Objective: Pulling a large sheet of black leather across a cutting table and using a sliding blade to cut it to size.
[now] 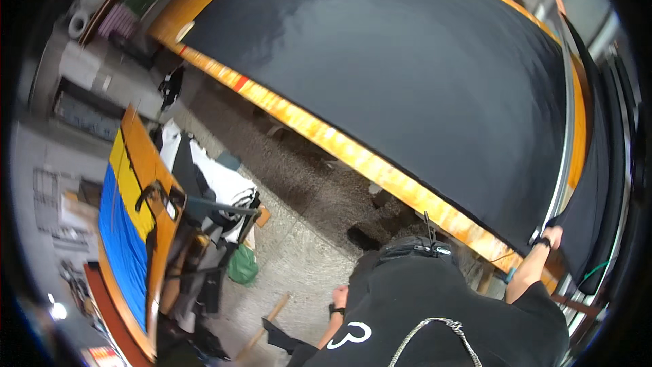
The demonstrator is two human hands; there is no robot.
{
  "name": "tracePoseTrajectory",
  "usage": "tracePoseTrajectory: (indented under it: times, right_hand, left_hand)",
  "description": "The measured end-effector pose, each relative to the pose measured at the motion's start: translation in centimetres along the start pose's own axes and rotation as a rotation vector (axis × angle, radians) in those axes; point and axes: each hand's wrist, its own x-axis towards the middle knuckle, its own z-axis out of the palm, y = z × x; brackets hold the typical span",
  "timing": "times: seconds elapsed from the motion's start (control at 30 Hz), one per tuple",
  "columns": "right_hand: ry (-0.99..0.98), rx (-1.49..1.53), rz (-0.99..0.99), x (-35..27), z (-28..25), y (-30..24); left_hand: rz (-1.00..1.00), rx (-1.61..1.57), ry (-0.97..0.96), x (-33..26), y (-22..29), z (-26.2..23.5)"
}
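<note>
Across the upper middle and right of the frame stretched a long wooden table (319, 130), smooth black fabric (380, 81) covering most of its top. At lower left, a smaller wooden table (144, 153) bore blue and yellow cloth (121, 251). Down the right side, across the fabric's end, ran a slim metal rail (568, 129). Right hand (554, 236), lower right, gripped its near end; left hand (340, 295), lower centre, was apart from the table, open or closed I couldn't tell.
</note>
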Motion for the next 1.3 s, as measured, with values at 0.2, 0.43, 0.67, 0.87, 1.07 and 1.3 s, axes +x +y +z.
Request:
tracePoseTrajectory:
  times: [0.2,0.43,0.67,0.87,1.07,1.3]
  right_hand:
    - [-0.273,-1.953,-1.054,-11.7,2.9,-3.5]
    - [-0.24,-1.594,-0.985,-24.7,6.6,-10.5]
    - [-0.672,-1.374,-0.338,-45.0,13.1,-14.9]
    - [-0.632,-0.76,-0.254,-67.4,15.4,-19.6]
    - [-0.652,-0.862,-0.587,-83.3,16.6,-28.7]
    - [-0.533,-0.921,-0.836,-107.6,19.3,-36.8]
  left_hand:
    - [-0.057,0.145,0.003,10.9,-1.3,-11.9]
    - [-0.124,-0.204,0.131,24.1,1.5,-20.0]
    - [-0.087,-0.581,-0.022,36.0,9.7,-24.5]
    - [-0.236,-0.583,0.038,43.0,7.0,-30.4]
    - [0.208,0.009,-0.105,50.4,12.3,-38.4]
    - [0.108,-0.55,0.153,70.9,20.3,-46.5]
